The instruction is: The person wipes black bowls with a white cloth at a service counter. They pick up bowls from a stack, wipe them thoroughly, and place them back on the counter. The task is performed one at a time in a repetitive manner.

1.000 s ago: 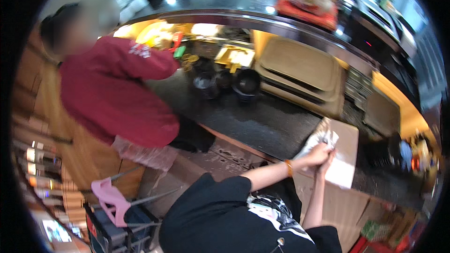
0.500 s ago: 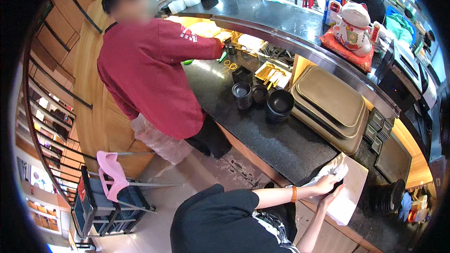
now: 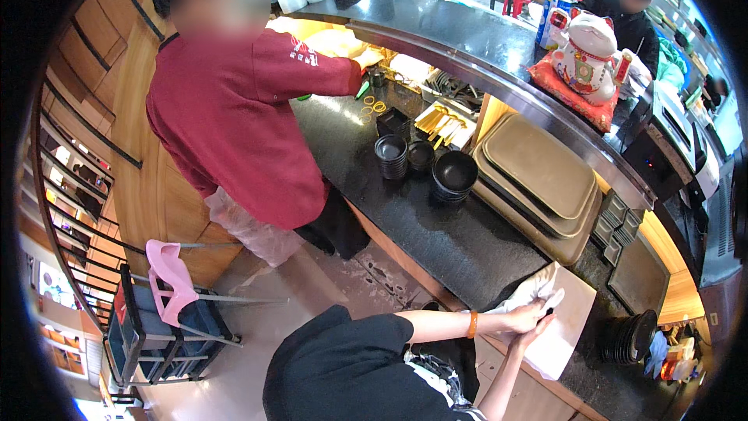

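We note the left forearm, bare, reaching nearly straight and level out of its short black sleeve to the orange wristband, our landmark. Left hand just beyond the band, wrist fairly straight. Right forearm, also bare, slants up from below and right of the band. Right hand meets the left, palm turned inward; we cannot make out individual fingers.

Bright; warm glow under shelf; edges bent, corners black.

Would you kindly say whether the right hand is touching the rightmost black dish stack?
Apart: the head view shows dark countertop between the right hand and the black dish stack.
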Motion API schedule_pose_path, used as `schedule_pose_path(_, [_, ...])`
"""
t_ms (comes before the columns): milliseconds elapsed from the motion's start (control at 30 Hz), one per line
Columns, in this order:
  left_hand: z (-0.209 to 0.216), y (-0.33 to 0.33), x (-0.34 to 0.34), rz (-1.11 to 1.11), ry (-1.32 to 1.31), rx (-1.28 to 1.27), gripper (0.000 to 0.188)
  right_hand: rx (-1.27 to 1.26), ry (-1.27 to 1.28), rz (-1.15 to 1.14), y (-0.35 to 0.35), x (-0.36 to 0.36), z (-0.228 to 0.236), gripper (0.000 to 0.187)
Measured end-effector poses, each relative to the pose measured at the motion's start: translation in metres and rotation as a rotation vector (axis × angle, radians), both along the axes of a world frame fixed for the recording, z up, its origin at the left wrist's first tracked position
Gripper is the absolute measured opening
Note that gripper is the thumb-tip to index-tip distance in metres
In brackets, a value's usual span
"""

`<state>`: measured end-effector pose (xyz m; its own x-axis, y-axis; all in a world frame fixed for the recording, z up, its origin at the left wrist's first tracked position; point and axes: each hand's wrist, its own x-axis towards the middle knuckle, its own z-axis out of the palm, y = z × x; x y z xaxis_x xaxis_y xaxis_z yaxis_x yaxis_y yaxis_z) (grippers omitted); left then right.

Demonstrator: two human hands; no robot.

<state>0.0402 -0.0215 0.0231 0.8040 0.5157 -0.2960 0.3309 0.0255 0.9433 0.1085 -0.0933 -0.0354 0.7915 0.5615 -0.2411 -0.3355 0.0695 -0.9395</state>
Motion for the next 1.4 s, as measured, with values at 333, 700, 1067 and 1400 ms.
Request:
schedule_pose_path(333, [0.002, 0.004, -0.003, -0.051, -0.031, -0.003, 0.042, -0.044, 0.044, 0.072, 0.0, 0.003, 0.01, 0.067])
schedule_pose_path(700, [-0.02, -0.011, 0.009, 0.276, -0.176, 0.338, 0.047, 0.122, 0.043, 0.147, 0.0, 0.009, -0.021, 0.069])
schedule_pose_path(1067, [-0.033, -0.007, 0.004, -0.112, -0.195, 0.277, 0.024, -0.016, 0.063, 0.087, -0.016, 0.013, -0.037, 0.063])
schedule_pose_path(1400, [-0.009, 0.001, -0.01, -0.069, -0.042, 0.58, 0.035, 0.007, -0.132, 0.064, 0.002, 0.004, -0.005, 0.056])
